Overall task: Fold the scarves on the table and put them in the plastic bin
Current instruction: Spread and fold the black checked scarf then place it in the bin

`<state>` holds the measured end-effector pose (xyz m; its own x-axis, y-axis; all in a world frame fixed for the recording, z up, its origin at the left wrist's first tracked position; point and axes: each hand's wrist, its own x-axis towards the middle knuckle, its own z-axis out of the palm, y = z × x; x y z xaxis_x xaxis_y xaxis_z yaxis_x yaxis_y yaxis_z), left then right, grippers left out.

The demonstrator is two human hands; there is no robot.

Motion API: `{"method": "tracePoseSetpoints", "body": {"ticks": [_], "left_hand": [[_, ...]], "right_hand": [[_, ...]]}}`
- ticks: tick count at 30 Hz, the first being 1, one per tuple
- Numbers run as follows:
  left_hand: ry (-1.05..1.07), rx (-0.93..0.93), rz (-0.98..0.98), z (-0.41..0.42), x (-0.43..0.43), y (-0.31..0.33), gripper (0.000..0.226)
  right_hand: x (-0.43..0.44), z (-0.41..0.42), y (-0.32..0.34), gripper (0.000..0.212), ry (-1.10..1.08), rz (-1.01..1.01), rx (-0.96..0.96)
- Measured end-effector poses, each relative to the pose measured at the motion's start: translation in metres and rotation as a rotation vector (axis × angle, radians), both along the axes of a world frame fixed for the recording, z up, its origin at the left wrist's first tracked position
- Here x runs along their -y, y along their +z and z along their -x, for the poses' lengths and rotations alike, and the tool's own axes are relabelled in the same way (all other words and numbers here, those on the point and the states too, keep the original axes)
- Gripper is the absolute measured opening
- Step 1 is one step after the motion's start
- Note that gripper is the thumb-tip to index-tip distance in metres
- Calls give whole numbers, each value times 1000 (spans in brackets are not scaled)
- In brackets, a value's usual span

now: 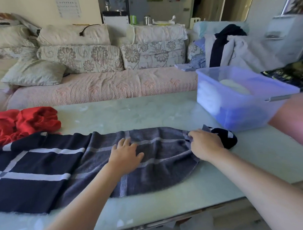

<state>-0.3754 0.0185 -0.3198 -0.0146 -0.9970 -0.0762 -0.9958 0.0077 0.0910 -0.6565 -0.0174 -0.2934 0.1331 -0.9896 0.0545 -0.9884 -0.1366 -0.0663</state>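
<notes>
1. The plaid scarf (158, 159) lies stretched from left to right across the near half of the table (147, 111), flat for most of its length. Its left stretch shows dark navy with bright white stripes. The middle and right stretch shows a paler grey-blue face with faint stripes.
2. The left hand (125, 155) rests palm down on the grey-blue middle of the plaid scarf, with its fingers straight, slightly spread and pointing away from the person.
3. The right hand (206, 144) is at the scarf's right end, its fingers curled and pinching the gathered grey-blue cloth there. A dark navy bunch of the same end pokes out just beyond the knuckles (how much of it lies under the hand cannot be told).
4. The red scarf (24, 124) lies crumpled at the far left of the table, touching the far left corner of the plaid scarf.
5. The plastic bin (242, 111), translucent blue, stands on the far right part of the table. It is beyond and to the right of the right hand and near the plaid scarf's bunched end, but apart from it. Something white (209, 96) shows through its left wall; it is too blurred to name.
6. Behind the table runs a sofa (102, 85) with flowered back cushions. A pale pillow (34, 71) lies towards its left end, and a pile of clothes (222, 47) is heaped at its right end.
</notes>
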Motion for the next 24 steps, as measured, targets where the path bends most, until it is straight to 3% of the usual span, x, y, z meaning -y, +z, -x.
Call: {"method": "tracePoseSetpoints", "body": {"ticks": [3, 5, 7, 10, 13, 18, 21, 24], "left_hand": [[-146, -226, 180, 42, 2, 8, 37], [-207, -387, 91, 81, 0, 14, 30], [-268, -377, 18, 122, -2, 17, 36], [-269, -261, 55, 169, 2, 12, 47], [-219, -292, 115, 188, 10, 9, 25], [-144, -413, 247, 184, 11, 15, 40], [-254, -411, 95, 180, 5, 17, 45], [-342, -257, -113, 184, 7, 22, 40]], "right_hand": [[6, 33, 0, 46, 5, 97, -92], [10, 55, -5, 63, 21, 108, -226], [13, 73, -11, 73, 36, 58, -256], [18, 94, -14, 52, 51, 50, -162], [19, 103, -3, 17, 7, 164, -63], [17, 123, 7, 43, 287, 421, 218], [1, 136, 25, 38, 324, 247, 205], [-22, 142, 36, 23, 198, -181, 175]]}}
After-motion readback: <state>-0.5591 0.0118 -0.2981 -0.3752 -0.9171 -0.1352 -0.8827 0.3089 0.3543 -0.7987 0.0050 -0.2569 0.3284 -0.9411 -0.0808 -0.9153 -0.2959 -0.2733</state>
